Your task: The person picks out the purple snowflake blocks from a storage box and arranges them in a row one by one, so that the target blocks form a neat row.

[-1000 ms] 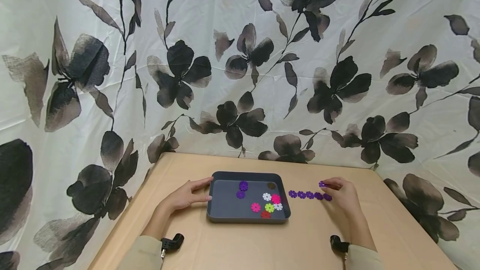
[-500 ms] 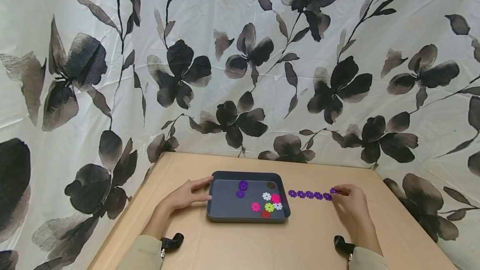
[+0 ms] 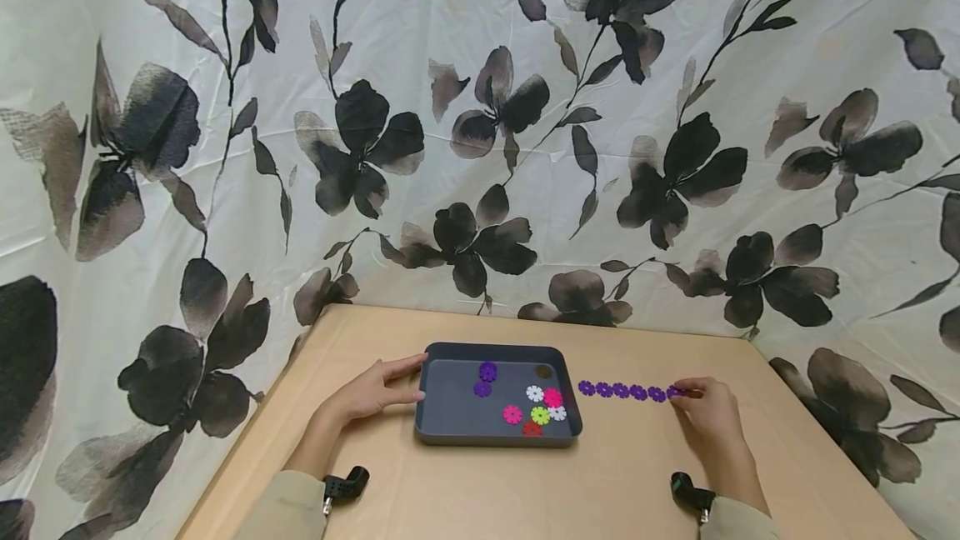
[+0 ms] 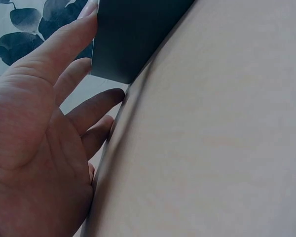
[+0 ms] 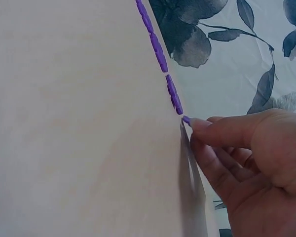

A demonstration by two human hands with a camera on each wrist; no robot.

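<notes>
The right hand (image 3: 712,411) pinches a purple flower-shaped piece (image 3: 676,392) between thumb and fingertips, at the right end of a row of five purple pieces (image 3: 620,391). In the right wrist view the pinched piece is low over the table (image 3: 525,490), just beside the last of the row; whether it touches its neighbour or the table I cannot tell. The row lies flat on the table and runs from near the tray (image 3: 450,407) to the right hand. The left hand (image 3: 367,394) has its fingers apart and loosely extended, with the thumb and a finger against the left side of the tray, which is dark grey and shallow. Inside it, two purple pieces (image 3: 487,372) lie close together, left of the middle. At the right are a brown piece (image 3: 543,372) near the far corner, and below it two white pieces (image 3: 534,393), two pink pieces (image 3: 512,414), a yellow-green piece (image 3: 540,416) and a red piece (image 3: 532,429), the red nearest the front wall. Each wrist carries a black device (image 3: 347,484) beside a beige sleeve (image 3: 285,511). Beyond the table hangs a pale cloth (image 3: 450,15) printed with dark flowers.
</notes>
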